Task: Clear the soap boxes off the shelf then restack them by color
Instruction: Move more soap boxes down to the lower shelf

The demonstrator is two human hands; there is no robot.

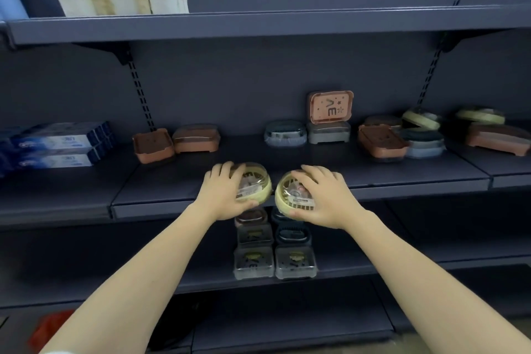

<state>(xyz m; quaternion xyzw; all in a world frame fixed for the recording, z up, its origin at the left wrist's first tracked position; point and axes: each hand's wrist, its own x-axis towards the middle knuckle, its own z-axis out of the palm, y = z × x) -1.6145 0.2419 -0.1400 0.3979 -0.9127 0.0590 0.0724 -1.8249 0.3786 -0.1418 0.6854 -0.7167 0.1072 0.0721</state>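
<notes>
Yellow plastic fills both of my hands. My left hand point(221, 194) grips one round yellow soap box point(255, 182), fingers curled over its clear lid and thumb hooked under the near rim. My right hand point(321, 195) grips a second yellow soap box point(290, 195) the same way, fingers spread across the top and thumb beneath. The two boxes sit just beside each other, tilted, at the front edge of the middle shelf point(161, 190).

Below the hands, on the lower shelf point(359, 264), stand two short columns of clear and dark soap boxes point(274, 250) — their colours are hard to read in the shadow.

Farther back on the middle shelf:
- Two brown soap boxes point(175, 144), left of centre, touching.
- A grey pair point(307, 132) near the back wall, the right one carrying an upright pink lid point(330, 106).
- A mixed heap point(402, 135) of brown, grey and yellow boxes to the right.
- A brown box with a yellow one behind it point(494, 132) at far right.

Blue cartons point(57, 146) lie stacked at far left — well apart from the boxes.
</notes>
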